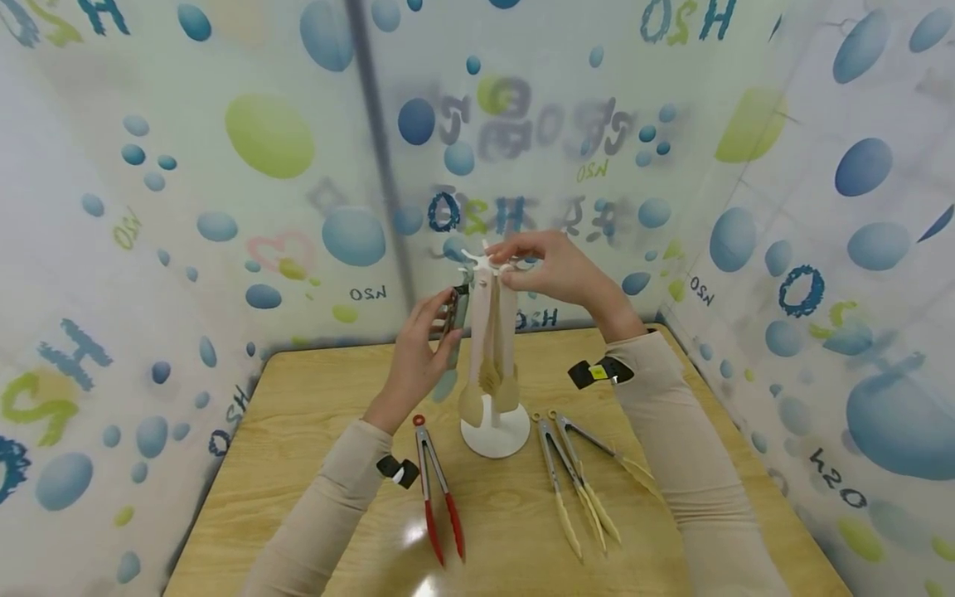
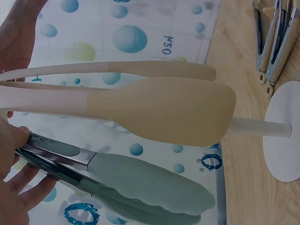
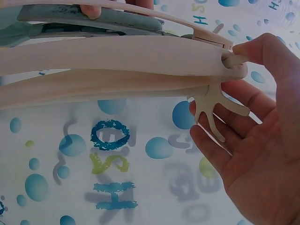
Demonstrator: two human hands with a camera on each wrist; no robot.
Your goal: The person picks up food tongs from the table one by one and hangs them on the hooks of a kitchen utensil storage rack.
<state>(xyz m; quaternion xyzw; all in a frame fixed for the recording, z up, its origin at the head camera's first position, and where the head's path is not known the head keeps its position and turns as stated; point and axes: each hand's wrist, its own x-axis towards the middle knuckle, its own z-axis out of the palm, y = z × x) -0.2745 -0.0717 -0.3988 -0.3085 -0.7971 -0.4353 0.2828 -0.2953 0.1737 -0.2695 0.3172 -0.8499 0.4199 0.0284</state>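
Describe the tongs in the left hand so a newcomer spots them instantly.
On the wooden table stands a white rack hung with beige utensils. Beside those utensils, the left hand holds the tongs. Only these have green heads; the red tongs and pale-yellow tongs lie on the table.

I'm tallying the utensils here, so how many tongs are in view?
4: red tongs on the table, left of the white stand; two yellow-tipped tongs right of it; green tongs in the left hand. Others may be hidden.

Beige left sleeve (image 1: 328, 510), beige right sleeve (image 1: 690, 448), black left wristband (image 1: 389, 467), black right wristband (image 1: 618, 369) with yellow-green patch (image 1: 598, 372)
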